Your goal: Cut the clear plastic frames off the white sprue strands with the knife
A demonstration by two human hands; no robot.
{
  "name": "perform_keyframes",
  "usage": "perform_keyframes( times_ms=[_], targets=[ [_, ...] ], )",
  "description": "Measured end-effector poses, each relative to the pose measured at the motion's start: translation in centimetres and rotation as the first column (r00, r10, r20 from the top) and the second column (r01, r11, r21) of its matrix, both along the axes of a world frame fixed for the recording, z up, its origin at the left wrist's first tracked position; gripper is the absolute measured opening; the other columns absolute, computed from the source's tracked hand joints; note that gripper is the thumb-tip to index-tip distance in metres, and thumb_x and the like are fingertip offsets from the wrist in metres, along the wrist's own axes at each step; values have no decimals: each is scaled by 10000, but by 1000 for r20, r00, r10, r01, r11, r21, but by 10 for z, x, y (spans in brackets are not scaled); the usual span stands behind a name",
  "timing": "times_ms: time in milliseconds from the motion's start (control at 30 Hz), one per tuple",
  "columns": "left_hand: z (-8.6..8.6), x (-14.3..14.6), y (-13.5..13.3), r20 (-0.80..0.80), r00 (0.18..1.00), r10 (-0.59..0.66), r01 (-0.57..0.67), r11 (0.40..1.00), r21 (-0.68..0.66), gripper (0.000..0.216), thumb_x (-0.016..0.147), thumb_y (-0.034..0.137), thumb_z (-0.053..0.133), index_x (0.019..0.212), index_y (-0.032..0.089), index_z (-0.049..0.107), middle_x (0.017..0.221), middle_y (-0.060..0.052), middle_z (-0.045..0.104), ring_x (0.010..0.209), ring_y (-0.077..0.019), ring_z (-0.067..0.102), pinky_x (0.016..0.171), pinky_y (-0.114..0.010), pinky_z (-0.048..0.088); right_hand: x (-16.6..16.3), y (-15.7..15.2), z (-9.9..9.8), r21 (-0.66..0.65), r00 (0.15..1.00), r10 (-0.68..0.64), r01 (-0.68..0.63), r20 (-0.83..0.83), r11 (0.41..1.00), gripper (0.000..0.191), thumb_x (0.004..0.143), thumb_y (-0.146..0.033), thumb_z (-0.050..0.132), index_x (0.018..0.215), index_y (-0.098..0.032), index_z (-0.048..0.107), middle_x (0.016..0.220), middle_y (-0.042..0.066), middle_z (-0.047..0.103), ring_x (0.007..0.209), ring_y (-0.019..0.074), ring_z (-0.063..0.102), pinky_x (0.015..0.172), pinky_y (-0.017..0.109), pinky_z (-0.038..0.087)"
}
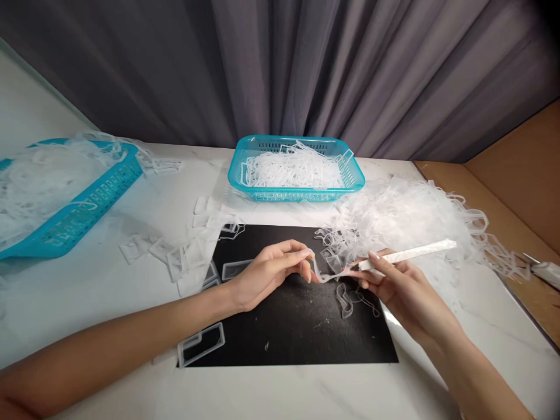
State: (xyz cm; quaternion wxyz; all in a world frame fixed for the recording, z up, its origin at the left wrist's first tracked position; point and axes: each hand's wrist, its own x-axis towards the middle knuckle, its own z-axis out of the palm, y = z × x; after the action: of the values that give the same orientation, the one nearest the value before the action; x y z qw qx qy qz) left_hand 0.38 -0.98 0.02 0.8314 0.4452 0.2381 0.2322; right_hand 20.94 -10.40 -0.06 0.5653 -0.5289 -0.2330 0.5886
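Note:
My left hand point(271, 271) pinches one end of a soft, clear plastic piece point(322, 277) above the black mat point(289, 332). My right hand point(406, 286) grips a white, flat stick-like tool point(411, 252) that looks wrapped in tape. Its working end is hidden by my fingers. The clear piece stretches between both hands, its right end at my right fingertips. Under my right hand, thin loops of clear plastic point(345, 301) lie on the mat. Clear rectangular frames point(203, 345) rest at the mat's left edge.
A blue basket point(297, 189) holding white plastic frames stands behind the mat. Another blue basket point(87, 219), heaped with clear pieces, is at the left. A large pile of clear plastic strips point(406, 216) spreads at the right. A white-handled tool point(546, 273) lies at the far right.

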Motion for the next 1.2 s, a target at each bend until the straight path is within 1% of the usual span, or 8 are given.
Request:
perform_keyframes(
  times_ms=[333,467,567,667,733,833,1000,1200],
  targets=[
    [2,1,-5,-152,988,-7,20,996,84,120,866,260,545,860,141,561,604,5,632,778,-213,684,804,-337,446,16,1,7,20,990,-144,144,1,989,122,718,-278,730,751,-186,657,778,32,708,821,183,693,579,170,503],
    [4,1,-5,-204,979,-12,30,996,84,145,873,287,533,862,144,552,575,23,609,557,-142,647,621,-258,419,25,-1,10,69,979,-199,196,42,978,95,731,-275,718,744,-198,664,776,21,701,829,182,690,583,172,505],
    [5,0,-5,-211,977,-41,57,996,69,154,876,295,528,857,145,552,521,47,578,396,-85,540,602,-264,404,34,-3,11,122,948,-278,261,155,958,101,731,-295,712,718,-210,660,771,16,688,854,199,681,619,206,510],
    [4,0,-6,-177,981,-76,84,996,38,154,874,282,529,841,137,570,450,67,529,346,-62,452,681,-289,425,34,-8,14,137,840,-263,225,474,965,187,754,-398,666,728,-214,692,869,37,684,899,239,653,733,306,508],
    [4,0,-7,-146,983,-114,116,993,0,163,882,269,511,834,132,586,427,68,513,335,-54,421,704,-289,427,26,-12,18,81,672,-174,168,719,982,251,767,-461,626,759,-227,716,962,45,685,932,256,629,799,358,482],
    [5,0,-8,-108,979,-176,172,984,-44,193,899,243,466,860,122,611,432,56,516,337,-49,423,688,-273,428,7,-17,25,95,538,-140,111,831,989,248,783,-469,601,744,-245,700,1056,25,676,1041,266,584,857,374,452],
    [7,0,-10,-92,964,-250,246,968,-56,284,901,281,418,1024,98,597,633,-68,671,451,-139,587,605,-293,436,-18,-19,26,85,733,-9,-67,680,994,257,810,-433,585,703,-222,684,1091,46,670,1053,255,589,874,369,466],
    [8,-1,-14,-118,958,-261,268,962,47,339,888,186,448,1223,136,468,1002,-169,701,813,-242,696,805,-359,422,-28,-20,20,68,795,-31,-13,605,998,225,808,-423,596,840,-243,726,957,40,689,981,225,608,802,296,496]
  ],
)
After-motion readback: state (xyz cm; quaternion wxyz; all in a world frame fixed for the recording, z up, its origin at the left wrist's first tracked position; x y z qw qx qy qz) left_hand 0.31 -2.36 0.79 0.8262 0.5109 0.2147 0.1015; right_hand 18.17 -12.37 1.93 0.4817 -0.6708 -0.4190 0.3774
